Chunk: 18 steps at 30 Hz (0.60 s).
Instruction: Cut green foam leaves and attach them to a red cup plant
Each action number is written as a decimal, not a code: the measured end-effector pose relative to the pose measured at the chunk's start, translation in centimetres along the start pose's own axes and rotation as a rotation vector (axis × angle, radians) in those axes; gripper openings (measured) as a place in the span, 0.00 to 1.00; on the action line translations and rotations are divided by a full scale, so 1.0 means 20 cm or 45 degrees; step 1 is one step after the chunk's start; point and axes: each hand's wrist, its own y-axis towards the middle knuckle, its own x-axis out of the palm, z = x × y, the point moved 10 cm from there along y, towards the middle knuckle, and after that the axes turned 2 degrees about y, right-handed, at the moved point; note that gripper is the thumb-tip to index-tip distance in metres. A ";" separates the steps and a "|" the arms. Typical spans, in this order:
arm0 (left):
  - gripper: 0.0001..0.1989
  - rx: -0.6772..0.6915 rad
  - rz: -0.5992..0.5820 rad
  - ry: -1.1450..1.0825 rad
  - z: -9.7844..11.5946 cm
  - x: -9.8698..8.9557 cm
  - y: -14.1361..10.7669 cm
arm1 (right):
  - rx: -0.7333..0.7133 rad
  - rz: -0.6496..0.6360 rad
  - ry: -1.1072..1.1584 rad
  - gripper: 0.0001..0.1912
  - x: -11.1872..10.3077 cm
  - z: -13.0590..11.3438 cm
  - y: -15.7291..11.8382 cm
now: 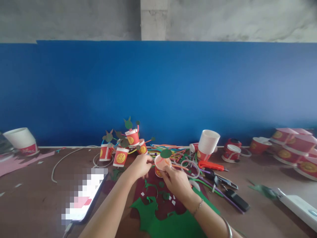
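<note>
A red and white paper cup (pixel 158 172) stands upright at the centre, with a green paper disc (pixel 165 153) above its rim. My right hand (pixel 176 182) grips the cup's near right side, thumb at the rim. Just left of the cup is my left hand (pixel 141 166), its fingers bent together; whatever they may hold is too small to make out. Cut green paper (pixel 170 224) and small white scraps lie below my hands. Behind my left hand stand decorated cups (pixel 120 157) with green paper shapes and straws.
A phone (pixel 86 198) lies at the left. Colourful pipe cleaners or straws (pixel 170 149) spread behind the cup. Stacked white cups (pixel 208 142), an orange cutter (pixel 211 165) and keys (pixel 236 199) are at the right. More red cups (pixel 292 153) are piled far right.
</note>
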 end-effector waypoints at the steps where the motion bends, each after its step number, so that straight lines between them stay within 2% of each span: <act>1: 0.12 0.018 -0.032 -0.034 0.01 0.03 0.00 | -0.001 0.010 0.005 0.15 -0.01 0.00 0.00; 6: 0.10 0.088 0.015 -0.013 0.03 0.04 0.02 | 0.016 0.055 0.100 0.15 -0.04 0.00 0.00; 10: 0.11 0.084 0.026 0.079 0.05 0.00 0.00 | -0.024 0.098 0.206 0.15 -0.06 -0.01 0.00; 15: 0.13 0.218 0.192 0.271 0.12 -0.08 -0.03 | -0.026 0.098 0.259 0.15 -0.07 -0.01 0.00; 18: 0.14 0.257 0.198 0.264 0.12 -0.08 -0.02 | -0.015 0.074 0.274 0.16 -0.06 -0.01 0.00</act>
